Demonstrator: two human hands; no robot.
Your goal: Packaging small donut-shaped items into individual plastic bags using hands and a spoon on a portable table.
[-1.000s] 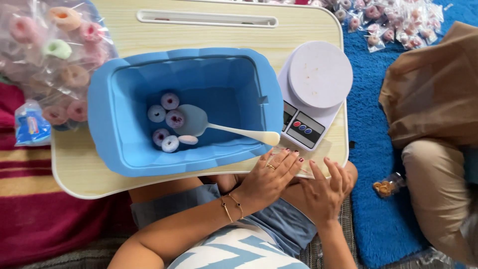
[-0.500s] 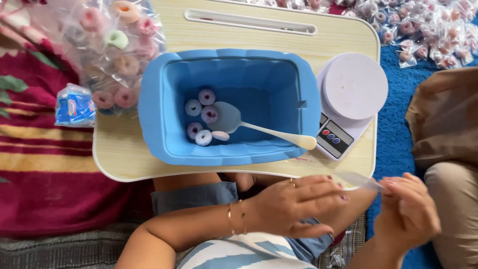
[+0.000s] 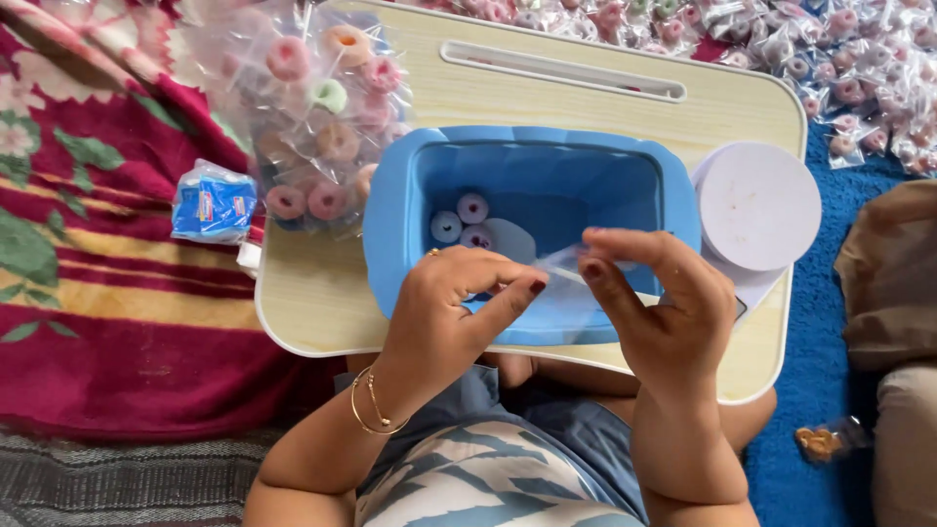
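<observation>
Pinching a small clear plastic bag between both hands above the blue tub, centre of the frame

Gripping the bag with fingers closed on it: left hand at lower centre, right hand just right of it; lying in the tub beneath, a few ring-shaped candies and a pale scoop; sitting on a wooden lap tray, beside a white round scale at right and a large clear bag of candy rings at upper left

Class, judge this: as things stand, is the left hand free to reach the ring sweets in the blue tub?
Probably not at once: the left hand and right hand both pinch a clear bag above the blue tub; the ring sweets lie uncovered.
</observation>
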